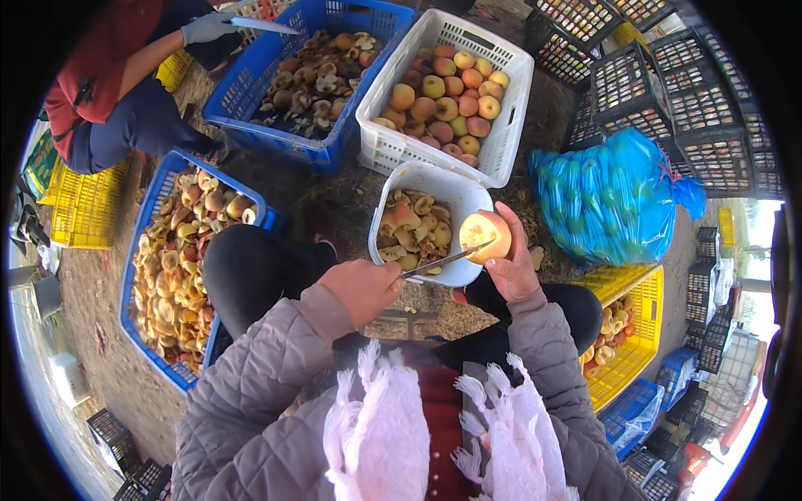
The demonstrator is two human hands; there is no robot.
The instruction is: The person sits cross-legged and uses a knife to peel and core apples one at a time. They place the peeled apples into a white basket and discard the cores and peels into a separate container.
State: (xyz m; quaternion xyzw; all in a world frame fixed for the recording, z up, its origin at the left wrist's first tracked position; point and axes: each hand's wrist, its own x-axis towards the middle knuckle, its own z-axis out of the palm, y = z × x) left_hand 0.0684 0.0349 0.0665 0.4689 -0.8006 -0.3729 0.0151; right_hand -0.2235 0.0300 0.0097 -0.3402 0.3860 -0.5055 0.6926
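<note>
My left hand [360,289] grips the handle of a knife [442,260], its narrow blade pointing to the right. The blade's tip touches the pale cut face of an apple [500,237], which my right hand [517,266] holds between thumb and fingers. Both hands are over the near right side of a white plastic bucket [467,188], partly filled with apple scraps [410,228]. Just beyond the bucket stands a white slatted crate [519,106] of whole red and yellow apples [448,94]. The knife's handle is mostly hidden in my fist.
On the left, a blue crate [139,250] holds cut apple pieces [169,282]; another blue crate [276,139] holds browned ones. A yellow crate [651,332] with cut apples and a blue plastic bag [608,194] of round fruit are at right. A co-worker's gloved hand [207,29] holds a knife.
</note>
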